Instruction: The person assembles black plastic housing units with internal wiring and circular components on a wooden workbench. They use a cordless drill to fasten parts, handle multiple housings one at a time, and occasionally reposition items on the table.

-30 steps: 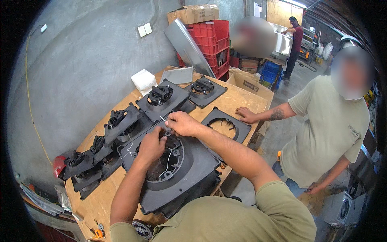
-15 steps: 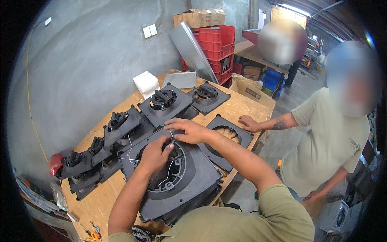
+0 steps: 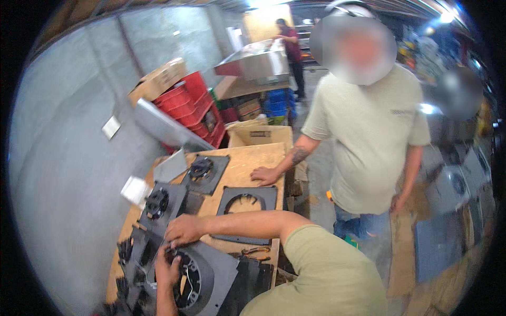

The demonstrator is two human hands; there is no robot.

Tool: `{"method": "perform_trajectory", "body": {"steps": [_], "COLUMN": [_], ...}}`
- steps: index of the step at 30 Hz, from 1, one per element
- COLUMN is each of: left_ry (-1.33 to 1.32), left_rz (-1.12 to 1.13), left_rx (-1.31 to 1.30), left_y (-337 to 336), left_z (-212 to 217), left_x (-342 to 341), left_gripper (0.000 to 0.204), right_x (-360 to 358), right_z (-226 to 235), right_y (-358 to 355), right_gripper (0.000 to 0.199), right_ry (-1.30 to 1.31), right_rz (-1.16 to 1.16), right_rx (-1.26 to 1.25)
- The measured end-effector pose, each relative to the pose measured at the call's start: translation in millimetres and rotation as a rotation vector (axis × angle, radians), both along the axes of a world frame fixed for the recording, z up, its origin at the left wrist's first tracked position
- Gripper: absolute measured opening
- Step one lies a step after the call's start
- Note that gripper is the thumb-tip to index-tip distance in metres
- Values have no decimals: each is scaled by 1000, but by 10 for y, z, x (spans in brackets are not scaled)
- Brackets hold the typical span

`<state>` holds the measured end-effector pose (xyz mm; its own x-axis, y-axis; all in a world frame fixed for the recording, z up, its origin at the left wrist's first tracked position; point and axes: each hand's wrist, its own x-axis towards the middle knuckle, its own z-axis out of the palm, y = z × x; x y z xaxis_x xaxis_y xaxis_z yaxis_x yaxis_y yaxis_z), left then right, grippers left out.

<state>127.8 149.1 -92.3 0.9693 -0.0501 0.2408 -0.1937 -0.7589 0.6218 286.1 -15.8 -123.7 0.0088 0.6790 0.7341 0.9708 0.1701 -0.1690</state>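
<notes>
fan panel (image 3: 208, 279): dark grey, round opening, flat on table (image 3: 247, 163), directly under both grips
left hand (image 3: 167, 271): grip clenched on opening rim
right hand (image 3: 182, 229): resting on panel's top edge, grip state unclear
beyond: more panels; co-worker's hand (image 3: 265, 175) on table

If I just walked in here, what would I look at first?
Probably the two hands at the bottom left: the left hand and the right hand are on a dark grey fan panel with a round opening, lying on a wooden table. Across the table stands another person in a pale shirt, one hand flat on the wood beside a panel with an empty round hole. Behind, red crates are stacked against the wall.
</notes>
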Motion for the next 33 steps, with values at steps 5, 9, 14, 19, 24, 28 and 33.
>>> {"method": "perform_trajectory", "body": {"steps": [5,9,14,19,24,28,33], "left_ry": [-71,-144,-70,-109,-121,-107,-78], "left_rz": [25,-10,65,39,11,64,97], "left_rx": [-7,-13,20,-30,-90,4,6], "left_y": [-25,-14,-48,-97,-54,-12,-23], "left_z": [-81,-92,-54,-29,-74,-98,-59], "left_x": [18,33,6,-7,8,37,42], "left_gripper": [42,41,39,40,39,38,36], "right_x": [-77,-250,-551,-667,-661,-616,-677], "right_z": [53,149,286,400,414,432,426], "right_y": [-45,-39,-67,-34,81,-44,-328], "right_gripper": [32,30,29,32,32,28,33], "right_ry": [-132,-141,10,153,469,451,344], "right_rz": [-154,-298,-512,-591,-597,-518,-500], "right_rx": [-116,-167,-370,-429,-371,-398,-513]}}
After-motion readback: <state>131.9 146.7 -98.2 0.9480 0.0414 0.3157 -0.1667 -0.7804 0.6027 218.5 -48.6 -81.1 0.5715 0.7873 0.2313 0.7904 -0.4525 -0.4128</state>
